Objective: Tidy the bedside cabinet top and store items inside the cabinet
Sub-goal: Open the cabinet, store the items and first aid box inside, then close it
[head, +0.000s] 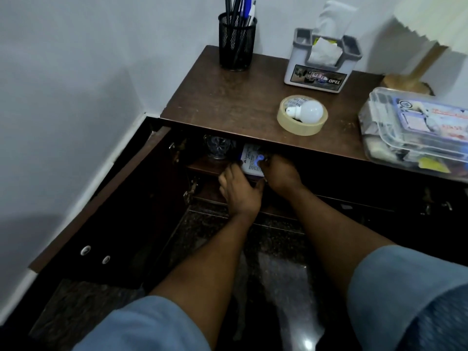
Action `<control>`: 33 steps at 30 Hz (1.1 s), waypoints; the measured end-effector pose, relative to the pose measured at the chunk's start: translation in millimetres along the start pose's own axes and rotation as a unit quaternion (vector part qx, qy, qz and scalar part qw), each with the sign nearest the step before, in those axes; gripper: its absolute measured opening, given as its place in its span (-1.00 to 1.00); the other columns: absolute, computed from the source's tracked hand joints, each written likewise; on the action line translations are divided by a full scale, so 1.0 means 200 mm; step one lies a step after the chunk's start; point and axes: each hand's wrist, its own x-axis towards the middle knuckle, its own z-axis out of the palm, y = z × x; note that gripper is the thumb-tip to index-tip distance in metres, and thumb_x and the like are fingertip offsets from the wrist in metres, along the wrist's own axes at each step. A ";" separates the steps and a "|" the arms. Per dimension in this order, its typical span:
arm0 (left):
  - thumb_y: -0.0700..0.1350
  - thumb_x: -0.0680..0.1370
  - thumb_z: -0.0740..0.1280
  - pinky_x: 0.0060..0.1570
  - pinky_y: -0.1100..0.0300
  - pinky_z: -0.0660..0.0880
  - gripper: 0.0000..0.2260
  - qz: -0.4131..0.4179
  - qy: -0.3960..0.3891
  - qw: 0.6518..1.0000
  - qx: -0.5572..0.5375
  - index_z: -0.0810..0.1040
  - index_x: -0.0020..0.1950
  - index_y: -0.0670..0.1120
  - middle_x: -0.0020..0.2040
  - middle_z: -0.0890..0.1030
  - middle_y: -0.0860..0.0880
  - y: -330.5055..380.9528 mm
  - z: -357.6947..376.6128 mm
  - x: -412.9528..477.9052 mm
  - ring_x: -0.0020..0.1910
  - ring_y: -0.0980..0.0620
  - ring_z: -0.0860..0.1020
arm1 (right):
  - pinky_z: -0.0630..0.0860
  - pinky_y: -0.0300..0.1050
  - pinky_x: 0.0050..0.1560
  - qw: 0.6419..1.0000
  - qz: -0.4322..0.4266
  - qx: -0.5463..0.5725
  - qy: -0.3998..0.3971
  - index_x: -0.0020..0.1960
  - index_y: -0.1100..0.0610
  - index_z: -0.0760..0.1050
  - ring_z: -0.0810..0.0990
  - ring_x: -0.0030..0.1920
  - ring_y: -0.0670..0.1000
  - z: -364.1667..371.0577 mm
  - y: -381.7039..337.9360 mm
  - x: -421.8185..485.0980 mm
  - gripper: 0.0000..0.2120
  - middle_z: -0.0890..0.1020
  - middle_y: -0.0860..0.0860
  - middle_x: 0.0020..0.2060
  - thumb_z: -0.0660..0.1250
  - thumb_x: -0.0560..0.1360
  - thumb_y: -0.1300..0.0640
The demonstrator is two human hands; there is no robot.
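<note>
Cabinet (329,198): dark wood, set in the corner against the white wall, its inside in deep shadow.
Cabinet door (114,224): swung wide open at the left, with two pale round fittings on its inner face near the near edge.
Cabinet top (228,97): brown, worn and bare on its left half, with things standing along the far edge and the right side.
Plastic container (417,130): clear, lidded and filled with mixed small items, at the right end of the top and overhanging the near edge.
Lamp (415,69): wooden base at the far right corner, just behind the container; the shade is partly out of frame.
Tissue box (321,72): grey and white, at the far edge, with a tissue sticking up.
Pen holder (236,44): black mesh cup full of pens, at the far left of the top.
Left hand (239,190): inside the cabinet, fingers curled round the near left edge of the white packet.
Right hand (281,173): just right of it, fingers bent against the packet's right side, tips lost in shadow.
Tape roll (298,125): beige, lying flat near the near edge, right of centre.
White packet (250,158): white with blue print, held between both hands at the upper shelf (202,165), just under the top.
Glass object (219,145): clear cut glass, on the shelf left of the packet.
Bulb (310,111): white, lying in the tape roll's hole.
</note>
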 end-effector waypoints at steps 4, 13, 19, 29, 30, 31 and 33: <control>0.04 0.40 0.53 0.32 -0.12 0.33 -0.42 -0.008 -0.007 1.000 0.000 0.39 0.31 -0.10 0.36 0.44 -0.10 0.01 -0.01 0.01 0.39 -0.16 0.32 | 0.41 -0.06 0.27 1.000 -0.015 -0.003 -0.013 0.40 0.20 0.47 0.50 0.34 0.22 0.00 -0.02 0.01 -0.63 0.53 0.23 0.34 0.22 0.65 0.08; 0.05 0.39 0.54 0.34 -0.15 0.33 -0.34 -0.017 -0.012 1.000 -0.016 0.34 0.37 -0.10 0.43 0.42 -0.10 0.01 0.00 0.00 0.42 -0.15 0.29 | 0.40 -0.03 0.30 0.999 0.012 -0.013 -0.038 0.47 0.15 0.40 0.48 0.36 0.22 -0.03 0.01 0.00 -0.59 0.49 0.20 0.39 0.21 0.64 0.09; 0.01 0.40 0.53 0.38 -0.13 0.31 -0.25 -0.019 -0.038 0.999 -0.019 0.29 0.49 -0.12 0.55 0.27 -0.13 0.02 -0.03 -0.02 0.45 -0.19 0.27 | 0.48 -0.02 0.29 0.986 -0.092 -0.108 -0.090 0.47 0.08 0.39 0.52 0.32 0.18 -0.14 -0.07 -0.12 -0.53 0.52 0.15 0.38 0.28 0.56 0.12; 0.15 0.57 0.33 0.15 -0.09 0.39 -0.68 0.032 0.036 0.998 -0.027 0.44 0.15 -0.05 0.19 0.44 -0.11 0.08 -0.21 -0.25 0.19 -0.19 0.43 | 0.46 -0.03 -0.31 0.924 -0.247 -0.111 0.269 -0.08 0.14 0.49 0.59 -0.22 0.18 -0.51 -0.30 -0.41 -0.82 0.63 0.09 -0.22 0.23 0.57 0.04; 0.14 0.59 0.29 0.12 -0.08 0.40 -0.72 0.053 0.049 0.997 -0.026 0.43 0.10 -0.04 0.15 0.45 -0.09 0.11 -0.24 -0.26 0.15 -0.17 0.44 | 0.42 -0.03 -0.24 0.918 -0.224 -0.078 0.318 -0.06 0.17 0.50 0.57 -0.16 0.18 -0.54 -0.28 -0.40 -0.86 0.62 0.11 -0.16 0.26 0.55 0.09; 0.13 0.60 0.26 0.10 -0.06 0.40 -0.76 0.090 0.060 0.994 -0.022 0.43 0.08 -0.03 0.12 0.44 -0.08 0.16 -0.28 -0.27 0.12 -0.15 0.44 | 0.40 0.01 -0.15 0.914 -0.203 -0.056 0.346 -0.02 0.19 0.51 0.54 -0.09 0.20 -0.57 -0.26 -0.39 -0.88 0.59 0.15 -0.10 0.29 0.51 0.14; 0.12 0.63 0.23 0.07 -0.04 0.42 -0.79 0.172 0.074 0.982 -0.022 0.43 0.07 -0.02 0.09 0.43 -0.06 0.24 -0.35 -0.27 0.08 -0.10 0.42 | 0.40 0.07 0.03 0.930 -0.134 -0.034 0.342 0.12 0.20 0.48 0.48 0.06 0.24 -0.60 -0.21 -0.35 -0.71 0.53 0.19 0.07 0.32 0.44 0.13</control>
